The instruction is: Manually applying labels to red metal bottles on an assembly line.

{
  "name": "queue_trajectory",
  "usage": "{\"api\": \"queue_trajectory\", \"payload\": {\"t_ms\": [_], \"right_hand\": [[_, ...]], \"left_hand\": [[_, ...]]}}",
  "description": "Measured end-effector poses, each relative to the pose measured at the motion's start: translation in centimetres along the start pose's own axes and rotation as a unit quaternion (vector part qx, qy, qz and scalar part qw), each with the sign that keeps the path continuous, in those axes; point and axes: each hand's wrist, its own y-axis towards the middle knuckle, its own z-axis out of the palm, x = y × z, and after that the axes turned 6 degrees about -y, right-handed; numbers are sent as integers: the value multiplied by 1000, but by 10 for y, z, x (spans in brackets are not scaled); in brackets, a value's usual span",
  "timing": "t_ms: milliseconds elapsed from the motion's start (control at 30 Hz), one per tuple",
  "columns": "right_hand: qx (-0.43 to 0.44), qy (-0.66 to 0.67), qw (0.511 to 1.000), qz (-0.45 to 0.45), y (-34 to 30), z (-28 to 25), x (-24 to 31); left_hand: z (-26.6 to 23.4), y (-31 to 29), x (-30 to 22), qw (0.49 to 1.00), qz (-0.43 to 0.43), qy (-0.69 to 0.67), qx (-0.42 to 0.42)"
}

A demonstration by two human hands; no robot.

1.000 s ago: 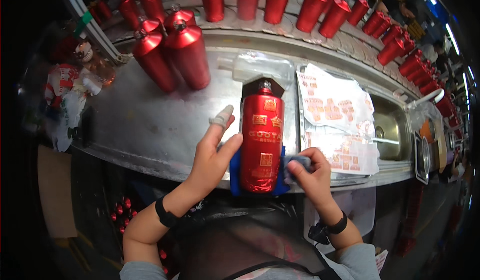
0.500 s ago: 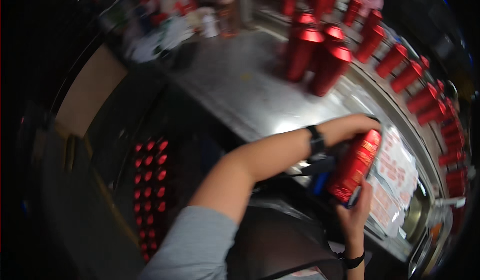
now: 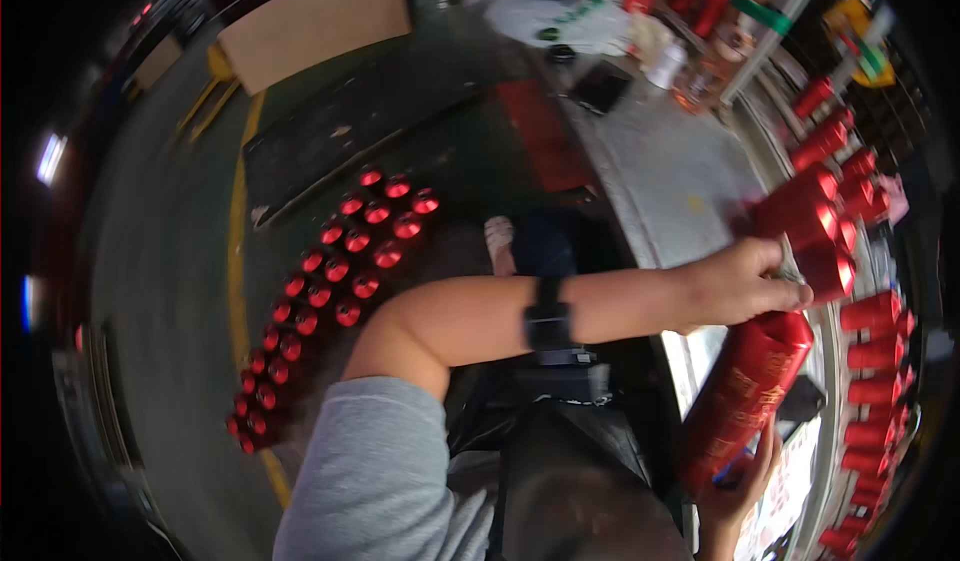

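Observation:
A shiny red metal bottle (image 3: 750, 391) with gold markings is tilted in front of me at the right. My right hand (image 3: 740, 486) grips it near the lower end, its fingers partly hidden behind the bottle. Across its upper end reaches my left hand (image 3: 745, 281), fingers closed around a small pale, cloth-like piece (image 3: 789, 258) that I cannot make out clearly. Just beyond this hand, several more red bottles (image 3: 800, 211) stand grouped on the metal worktable (image 3: 650, 176).
Red bottles (image 3: 870, 391) line a rack along the right. Many others (image 3: 335, 271) stand in rows on the floor at left. A white plastic bag (image 3: 565, 23), a dark flat object (image 3: 600, 87) and a paper cup (image 3: 665, 64) are on the table's far end. Printed sheets (image 3: 790, 491) lie beneath my right hand.
My view has swung left, bringing more floor and the rows of bottles into sight. Both hands stay at the same bottle; the left hand's fingers now show at its upper end.

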Motion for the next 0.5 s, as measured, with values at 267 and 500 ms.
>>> {"api": "queue_trajectory", "payload": {"t_ms": [267, 500], "right_hand": [[166, 100, 980, 43, 88, 55, 40], [193, 31, 979, 54, 104, 80, 16]], "left_hand": [[-104, -286, -60, 759, 178, 501, -377], [-269, -514, 112, 449, 95, 538, -707]]}}
